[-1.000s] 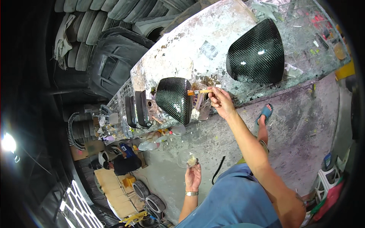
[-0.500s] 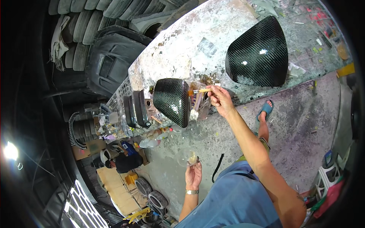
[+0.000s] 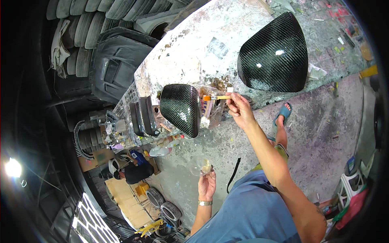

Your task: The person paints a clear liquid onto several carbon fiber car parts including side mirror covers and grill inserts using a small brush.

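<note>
Brush [image 3: 217,97] easing rightward, away from smaller panel [image 3: 180,108] on worktop [image 3: 174,60]. Right hand [image 3: 242,111], fingers clamping tan handle [image 3: 224,97], orange bristles [image 3: 206,98] aiming left at panel, whose long axis is slanting toward near edge; right hand sitting nearer. Glossy black weave doming smoothly. Left hand [image 3: 207,186] hanging lower, fingers gripping clear round cup [image 3: 196,165] of pale stuff [image 3: 206,167].

Stacked tyres [image 3: 83,30], black vented panel [image 3: 121,60], person in dark top [image 3: 138,173]

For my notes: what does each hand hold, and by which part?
Right hand: a brush, by its handle. Left hand: a clear container, by its near side.
</note>
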Tool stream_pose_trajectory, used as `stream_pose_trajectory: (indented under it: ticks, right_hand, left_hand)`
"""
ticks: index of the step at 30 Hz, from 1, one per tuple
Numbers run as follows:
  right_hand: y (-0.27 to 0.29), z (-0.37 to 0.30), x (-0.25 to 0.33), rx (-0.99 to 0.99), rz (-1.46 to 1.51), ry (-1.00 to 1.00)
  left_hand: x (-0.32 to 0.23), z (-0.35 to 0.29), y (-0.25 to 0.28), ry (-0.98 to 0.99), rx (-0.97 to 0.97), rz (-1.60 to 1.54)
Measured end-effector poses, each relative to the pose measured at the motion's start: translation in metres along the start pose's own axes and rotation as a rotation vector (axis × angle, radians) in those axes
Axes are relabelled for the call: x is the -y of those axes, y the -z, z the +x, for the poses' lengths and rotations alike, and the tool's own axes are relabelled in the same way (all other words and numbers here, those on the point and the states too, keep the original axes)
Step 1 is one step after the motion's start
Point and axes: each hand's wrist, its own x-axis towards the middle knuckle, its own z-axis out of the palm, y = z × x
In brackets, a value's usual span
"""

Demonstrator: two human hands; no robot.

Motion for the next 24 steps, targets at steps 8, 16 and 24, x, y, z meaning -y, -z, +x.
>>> stream_pose_trajectory:
  ticks: [8,16,24]
  right_hand:
    - [-0.007,-0.004,0.005,0.107,-0.016,-0.024]
    - [-0.018,0.004,0.002,0.141,-0.264,-0.008]
    - [-0.014,0.015,0.001,0.005,-0.263,0.084]
  left_hand:
    - [0.002,0.003,0.007,0.023,-0.012,-0.032]
    - [0.006,0.006,0.004,0.033,-0.053,0.020]
    - [0.009,0.007,-0.001,0.024,-0.065,0.038]
